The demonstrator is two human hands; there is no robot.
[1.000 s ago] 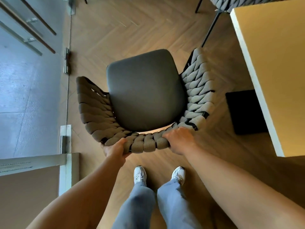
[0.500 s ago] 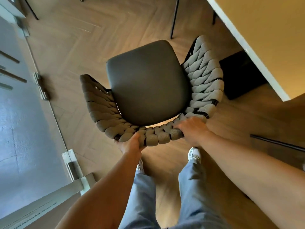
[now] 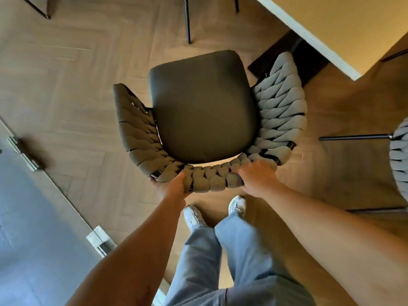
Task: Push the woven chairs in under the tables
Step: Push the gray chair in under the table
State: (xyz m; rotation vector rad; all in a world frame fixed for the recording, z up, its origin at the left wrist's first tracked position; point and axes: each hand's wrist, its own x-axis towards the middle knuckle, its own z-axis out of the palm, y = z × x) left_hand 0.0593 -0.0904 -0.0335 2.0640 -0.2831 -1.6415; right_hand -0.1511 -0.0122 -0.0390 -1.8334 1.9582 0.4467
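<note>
A woven chair with a dark grey seat cushion and thick grey rope weave stands on the wooden floor right in front of me. My left hand grips the top rail of its backrest at the left. At the right end of the same rail, my right hand curls over the weave. The yellow-topped table with a white edge is at the upper right, its corner just beyond the chair's right armrest. The chair's seat faces away from me, beside the table and not under it.
A second woven chair shows at the right edge, its black legs stretching over the floor. A dark block sits under the table. Thin black legs stand at the top. A glass wall with metal fittings runs along the left.
The view has turned left to right: the table has swung to the upper right and a second chair has come in at the right. Both hands kept their grip on the backrest.
</note>
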